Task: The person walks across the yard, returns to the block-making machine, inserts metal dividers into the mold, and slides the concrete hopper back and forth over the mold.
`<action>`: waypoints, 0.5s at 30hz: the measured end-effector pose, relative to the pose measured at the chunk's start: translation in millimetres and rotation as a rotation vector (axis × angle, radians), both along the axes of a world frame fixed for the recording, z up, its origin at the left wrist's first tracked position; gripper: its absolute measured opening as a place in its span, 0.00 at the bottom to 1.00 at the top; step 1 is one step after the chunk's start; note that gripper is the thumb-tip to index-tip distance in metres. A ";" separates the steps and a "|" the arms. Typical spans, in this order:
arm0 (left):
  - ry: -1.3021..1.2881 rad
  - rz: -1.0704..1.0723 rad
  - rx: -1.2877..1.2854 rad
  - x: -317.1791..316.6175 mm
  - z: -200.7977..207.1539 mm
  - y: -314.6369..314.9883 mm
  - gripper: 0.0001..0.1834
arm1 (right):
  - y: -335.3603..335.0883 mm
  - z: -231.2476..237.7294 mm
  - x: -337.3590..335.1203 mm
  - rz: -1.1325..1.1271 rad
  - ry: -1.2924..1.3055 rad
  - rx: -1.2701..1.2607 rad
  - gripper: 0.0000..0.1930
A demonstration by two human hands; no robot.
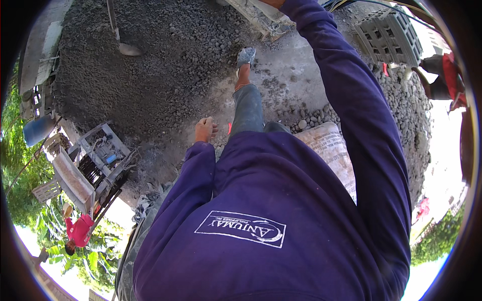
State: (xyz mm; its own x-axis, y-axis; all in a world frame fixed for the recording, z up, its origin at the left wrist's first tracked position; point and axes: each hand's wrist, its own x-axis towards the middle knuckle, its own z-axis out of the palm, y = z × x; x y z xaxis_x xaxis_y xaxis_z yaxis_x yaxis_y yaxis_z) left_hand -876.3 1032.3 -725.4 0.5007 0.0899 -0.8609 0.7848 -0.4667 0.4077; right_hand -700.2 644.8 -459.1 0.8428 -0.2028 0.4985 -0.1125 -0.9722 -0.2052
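Note:
My left hand point(205, 130) hangs beside my left thigh, fingers loosely bent, with nothing seen in it. The right arm stretches far forward in a purple sleeve. Only a sliver of my right hand point(272, 2) shows at the top edge; its fingers are out of the picture, near a pale, dusty sack-like bundle point(265, 19). One foot in a dusty grey shoe point(246, 56) is forward on the concrete ground. A printed, dirt-stained sack point(329, 153) lies beside my right leg.
A wide heap of dark gravel point(150, 70) spreads at the left, with a shovel point(129, 49) on it. Grey hollow blocks point(389, 37) stand far right, beside stones point(401, 100). Left are wooden frames point(100, 150), a blue drum point(39, 130) and a person in red point(80, 231); another person point(447, 75) stands right.

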 end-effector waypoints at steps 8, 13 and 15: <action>-0.053 -0.077 -0.031 23.8 12.8 -47.4 0.15 | -6.2 1.4 -2.3 0.034 0.014 0.009 0.27; -0.338 0.184 -0.173 82.8 50.2 -103.2 0.13 | -12.1 9.3 -2.5 0.037 0.070 0.103 0.26; -0.548 0.233 -0.245 119.0 80.5 -130.8 0.14 | -12.0 5.3 -4.0 0.046 0.035 0.120 0.24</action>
